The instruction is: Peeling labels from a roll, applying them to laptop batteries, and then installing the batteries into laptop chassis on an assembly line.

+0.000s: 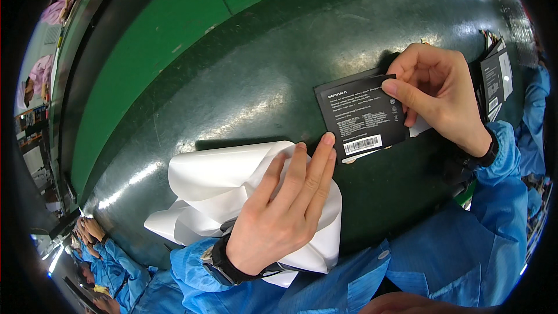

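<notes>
A black printed battery label (363, 117) with a white barcode strip lies on the dark green table. It rests on more black and white pieces, whose edges show beneath it. My right hand (439, 96) is closed on the label's upper right corner, thumb on top and fingers behind. My left hand (282, 215) lies with its fingers stretched out over a crumpled, glossy white sheet (218, 166). Its index fingertip is at the label's lower left edge. Whether that fingertip presses on the label, I cannot tell. Part of the white sheet is hidden under my left hand and wrist.
A stack of similar black labels (493, 78) stands at the right, beyond my right wrist. The table (261, 81) has a bright green border strip (168, 40) along its far side. Co-workers in blue sit at the lower left and right; others in pink are across at far left.
</notes>
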Tool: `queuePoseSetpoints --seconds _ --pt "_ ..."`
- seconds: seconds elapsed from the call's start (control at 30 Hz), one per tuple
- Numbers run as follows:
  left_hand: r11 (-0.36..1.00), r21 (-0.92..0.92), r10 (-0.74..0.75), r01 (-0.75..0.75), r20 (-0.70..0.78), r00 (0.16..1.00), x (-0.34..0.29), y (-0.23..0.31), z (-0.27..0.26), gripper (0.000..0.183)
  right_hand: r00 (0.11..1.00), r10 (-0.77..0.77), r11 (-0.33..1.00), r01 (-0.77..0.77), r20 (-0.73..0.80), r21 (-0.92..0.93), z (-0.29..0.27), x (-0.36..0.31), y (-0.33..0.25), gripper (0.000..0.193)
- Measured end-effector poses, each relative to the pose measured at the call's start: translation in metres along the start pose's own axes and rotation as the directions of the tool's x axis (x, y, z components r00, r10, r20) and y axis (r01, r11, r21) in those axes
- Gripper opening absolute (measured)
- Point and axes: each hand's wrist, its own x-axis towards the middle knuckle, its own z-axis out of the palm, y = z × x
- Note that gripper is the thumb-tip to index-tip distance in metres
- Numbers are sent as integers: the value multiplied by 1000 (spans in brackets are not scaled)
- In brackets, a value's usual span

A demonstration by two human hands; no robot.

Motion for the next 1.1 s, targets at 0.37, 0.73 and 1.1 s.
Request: queuePoseSetpoints --seconds 0.37,0.73,1.1 --pt "1000 16 -24 23 24 999 1 2 0 53 1000 -19 1000 18 -3 -4 1 1 0 13" --pt "998 -55 2 -2 -3 1000 5 -2 -1 58 1000 -16 993 13 -27 -120 3 1 -4 13" --pt "998 -56 35 -41 -91 995 1 -1 3 50 994 -88 994 84 63 67 -2 2 3 16"
